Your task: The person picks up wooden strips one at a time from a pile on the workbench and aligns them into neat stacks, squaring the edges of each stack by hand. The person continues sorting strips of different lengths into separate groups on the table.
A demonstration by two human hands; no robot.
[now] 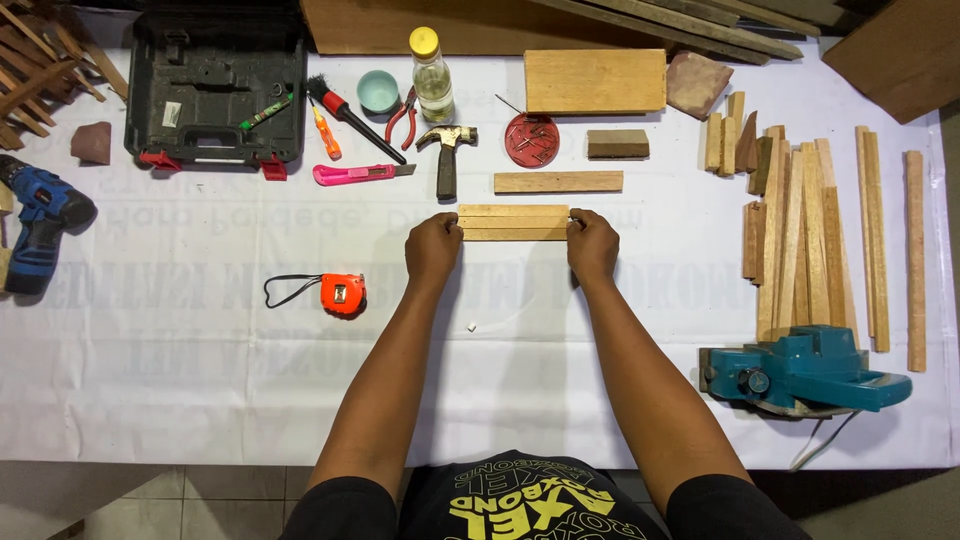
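Three short wooden strips (513,222) lie side by side on the white table cover (180,340), pressed together into one flat block. My left hand (433,247) grips the block's left end. My right hand (592,245) grips its right end. Just beyond the block lies a single loose wooden strip (558,182). A hammer (446,150) rests a little further back, to the left.
At the back are an open black tool case (214,85), brush, cutter, pliers, bottle, red nail dish (531,139) and wood blocks. An orange tape measure (342,294) lies left. Long wood strips (810,235) and a teal power tool (800,372) are right; a blue drill (35,222) is far left.
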